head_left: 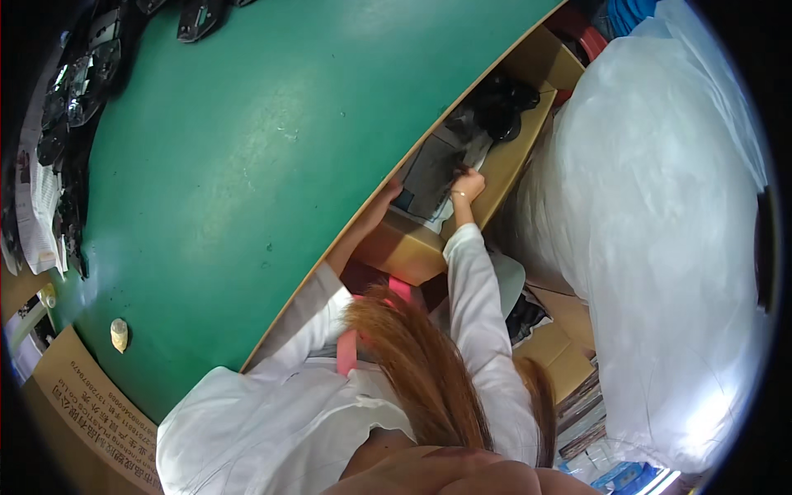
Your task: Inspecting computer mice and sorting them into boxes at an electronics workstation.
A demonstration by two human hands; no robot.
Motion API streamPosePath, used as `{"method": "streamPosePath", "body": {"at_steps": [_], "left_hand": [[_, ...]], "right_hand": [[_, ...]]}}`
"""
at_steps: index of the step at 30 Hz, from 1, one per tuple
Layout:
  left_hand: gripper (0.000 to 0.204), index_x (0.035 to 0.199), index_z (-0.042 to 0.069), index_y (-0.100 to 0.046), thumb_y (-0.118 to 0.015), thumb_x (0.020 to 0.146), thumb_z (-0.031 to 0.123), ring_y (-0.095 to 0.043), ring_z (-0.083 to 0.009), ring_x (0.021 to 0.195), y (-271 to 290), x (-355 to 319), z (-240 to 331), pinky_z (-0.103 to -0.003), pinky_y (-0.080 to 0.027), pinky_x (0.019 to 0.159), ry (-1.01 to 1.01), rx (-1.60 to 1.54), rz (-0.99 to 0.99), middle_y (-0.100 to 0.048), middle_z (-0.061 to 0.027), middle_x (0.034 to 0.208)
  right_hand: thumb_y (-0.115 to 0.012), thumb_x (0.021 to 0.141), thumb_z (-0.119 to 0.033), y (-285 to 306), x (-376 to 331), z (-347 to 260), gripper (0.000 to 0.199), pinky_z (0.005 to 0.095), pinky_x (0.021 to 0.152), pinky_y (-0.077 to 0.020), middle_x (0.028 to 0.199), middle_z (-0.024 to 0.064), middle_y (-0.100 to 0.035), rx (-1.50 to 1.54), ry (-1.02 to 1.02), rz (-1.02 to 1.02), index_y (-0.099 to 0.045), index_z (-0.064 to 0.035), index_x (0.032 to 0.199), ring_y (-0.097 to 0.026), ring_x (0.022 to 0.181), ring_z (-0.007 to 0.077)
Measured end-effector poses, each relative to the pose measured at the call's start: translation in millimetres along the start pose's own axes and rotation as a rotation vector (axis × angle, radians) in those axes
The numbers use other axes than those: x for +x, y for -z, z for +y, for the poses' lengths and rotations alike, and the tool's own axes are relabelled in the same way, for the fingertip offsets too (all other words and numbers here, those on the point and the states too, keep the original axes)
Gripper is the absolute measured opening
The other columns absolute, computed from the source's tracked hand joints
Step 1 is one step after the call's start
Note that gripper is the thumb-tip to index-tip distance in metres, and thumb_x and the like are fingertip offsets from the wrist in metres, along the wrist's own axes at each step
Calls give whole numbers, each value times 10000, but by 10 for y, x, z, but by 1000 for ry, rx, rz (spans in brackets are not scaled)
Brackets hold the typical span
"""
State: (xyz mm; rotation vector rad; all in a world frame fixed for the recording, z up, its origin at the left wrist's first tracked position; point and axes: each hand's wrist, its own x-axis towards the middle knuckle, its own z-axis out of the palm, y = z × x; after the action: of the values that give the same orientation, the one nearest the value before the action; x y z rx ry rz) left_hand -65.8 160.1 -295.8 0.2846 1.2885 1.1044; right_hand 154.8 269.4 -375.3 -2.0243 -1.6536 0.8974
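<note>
Downward, past the long edge of the green table (223, 165), both my arms reached into an open cardboard box (499, 183) set alongside it, and the room for moving there was a narrow slot, bounded by the table's edge on the left and the box's right wall on the other side. My right hand (468, 186) was just inside that right wall, its fingers curled inward at the right edge of a dark grey sheet (431, 172), though I could not tell whether they pinched it or only rested there. My left hand (391, 196) was near the sheet's left side, close against the table's edge and partly hidden, so I could not tell whether its fingers were spread or pressed together. The grey sheet lay inside the box between my two hands, with white material (429, 219) showing along its near edge and glossy black pieces (502, 111) at the far end. Outside the box, one large translucent plastic bag (660, 206) bulged close on the right, while on the left the tabletop stretched broadly away. Counting, I had one grey sheet between two hands, one small pale bottle-shaped object (120, 335) near the table's left end, and one printed cardboard panel (82, 412) at the lower left; the black parts (91, 78) along the far left overlapped too much to number
</note>
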Motion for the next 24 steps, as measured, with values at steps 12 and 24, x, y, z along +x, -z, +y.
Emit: {"method": "streamPosePath", "body": {"at_steps": [12, 24], "left_hand": [[239, 715, 20, -686, -537, 815, 178, -613, -292, 673, -792, 1457, -576, -378, -471, 654, -246, 629, 152, -675, -128, 692], [170, 929, 27, -700, -569, 861, 110, -585, -223, 676, -399, 1838, 176, -325, -471, 651, -242, 443, 591, -676, -104, 802]], "right_hand": [[-645, 698, 72, 252, -376, -308, 225, 243, 729, -519, 890, 120, -714, 567, 31, -549, -707, 48, 914, -658, 762, 181], [-561, 877, -295, -505, 1586, -780, 394, 393, 893, -492, 1151, 143, -657, -492, 170, -138, -638, -68, 1190, -620, 1037, 329]]}}
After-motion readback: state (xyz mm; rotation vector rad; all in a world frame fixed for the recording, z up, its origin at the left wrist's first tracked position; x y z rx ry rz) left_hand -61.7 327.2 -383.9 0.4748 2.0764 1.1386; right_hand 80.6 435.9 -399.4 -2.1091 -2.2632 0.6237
